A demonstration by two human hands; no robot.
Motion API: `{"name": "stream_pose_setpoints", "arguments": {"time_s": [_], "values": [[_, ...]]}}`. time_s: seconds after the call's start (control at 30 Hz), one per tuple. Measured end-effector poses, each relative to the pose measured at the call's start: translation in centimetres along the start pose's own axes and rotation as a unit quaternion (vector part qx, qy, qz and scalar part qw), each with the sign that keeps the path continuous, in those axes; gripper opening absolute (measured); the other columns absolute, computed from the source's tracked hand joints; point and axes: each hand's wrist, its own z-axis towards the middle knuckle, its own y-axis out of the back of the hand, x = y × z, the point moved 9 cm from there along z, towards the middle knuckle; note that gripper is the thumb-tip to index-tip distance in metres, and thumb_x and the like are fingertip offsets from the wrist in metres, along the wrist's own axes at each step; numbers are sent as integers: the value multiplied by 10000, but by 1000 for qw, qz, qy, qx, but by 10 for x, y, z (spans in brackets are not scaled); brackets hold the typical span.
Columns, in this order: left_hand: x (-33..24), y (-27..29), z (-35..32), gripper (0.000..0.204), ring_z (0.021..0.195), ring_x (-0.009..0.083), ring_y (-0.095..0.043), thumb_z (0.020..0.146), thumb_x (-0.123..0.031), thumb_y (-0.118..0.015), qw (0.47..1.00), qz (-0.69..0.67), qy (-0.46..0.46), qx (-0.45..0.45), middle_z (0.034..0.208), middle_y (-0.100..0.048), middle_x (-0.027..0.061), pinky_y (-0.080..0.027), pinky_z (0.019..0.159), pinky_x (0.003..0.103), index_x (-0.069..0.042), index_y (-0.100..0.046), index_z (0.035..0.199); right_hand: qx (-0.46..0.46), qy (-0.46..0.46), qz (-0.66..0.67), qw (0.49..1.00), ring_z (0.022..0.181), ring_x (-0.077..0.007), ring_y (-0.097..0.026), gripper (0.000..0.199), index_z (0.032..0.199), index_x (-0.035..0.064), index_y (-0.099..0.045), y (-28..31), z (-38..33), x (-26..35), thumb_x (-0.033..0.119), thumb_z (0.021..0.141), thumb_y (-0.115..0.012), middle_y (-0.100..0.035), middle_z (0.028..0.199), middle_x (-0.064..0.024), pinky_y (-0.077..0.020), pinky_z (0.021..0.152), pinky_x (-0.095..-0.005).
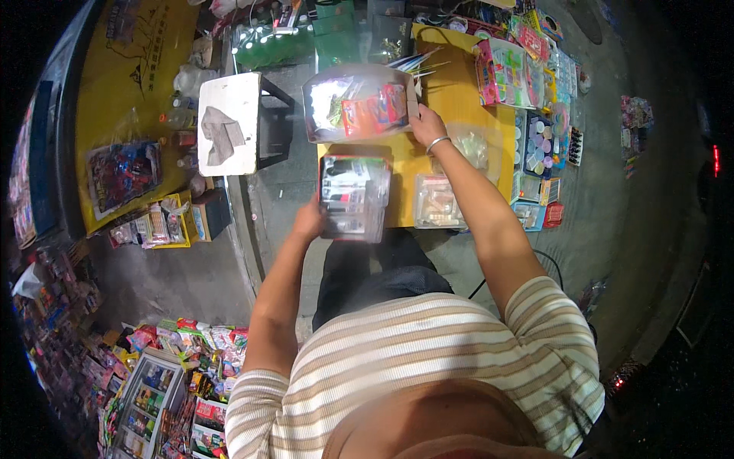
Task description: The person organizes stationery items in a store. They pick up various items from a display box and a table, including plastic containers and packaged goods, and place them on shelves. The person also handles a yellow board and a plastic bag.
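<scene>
My left hand [308,220] grips a stiff, light clear box [354,197] by its edge; my right hand [427,122] pinches a slippery, floppy packet bag [359,103].

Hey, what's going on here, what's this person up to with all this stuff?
A person in a striped shirt is bent over a yellow table crowded with small packaged goods. The left hand holds a clear plastic box of small items at its side, at the table's near edge. The right hand has its grip on the edge of a clear bag of colourful packets further back. A white stool with a grey cloth on it stands to the left.
</scene>
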Motion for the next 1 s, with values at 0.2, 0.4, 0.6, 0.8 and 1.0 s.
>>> {"name": "stream_pose_setpoints", "arguments": {"time_s": [0.2,0.4,0.6,0.8,1.0], "values": [[46,4,-55,301,936,427,-571,838,-140,-460,992,-122,-26,-4,970,-593,285,-449,796,455,13,-519,1090,-49,41,44,997,762,-387,-568,222,809,16,-551,14,-8,-18,228,747,-566,-592,777,-208,-451,669,-419],[79,16,-98,326,973,371,-587,882,-128,-428,991,-129,22,-36,1008,-608,239,-446,830,414,10,-483,1172,-27,-35,116,992,746,-329,-600,223,864,23,-622,11,11,-49,190,743,-538,-626,804,-199,-464,696,-374],[96,16,-127,325,983,339,-594,885,-128,-435,977,-175,51,-108,1024,-614,223,-442,848,386,12,-484,1175,-32,-2,121,992,750,-300,-607,266,912,34,-627,-1,16,-39,253,766,-595,-640,824,-167,-468,697,-355],[112,-2,-177,296,966,348,-597,881,-148,-447,933,-298,117,-163,977,-616,245,-446,824,374,45,-531,1088,-131,41,70,988,714,-183,-604,326,1008,13,-628,15,-7,-12,254,788,-645,-648,796,-99,-487,682,-283],[90,-3,-238,223,628,200,-616,882,-138,-488,927,-262,59,-263,692,-606,145,-464,537,347,54,-546,981,-184,5,86,979,940,-234,-608,487,1117,0,-570,72,-73,-108,339,778,-656,-638,1029,-137,-451,847,-319]]}}
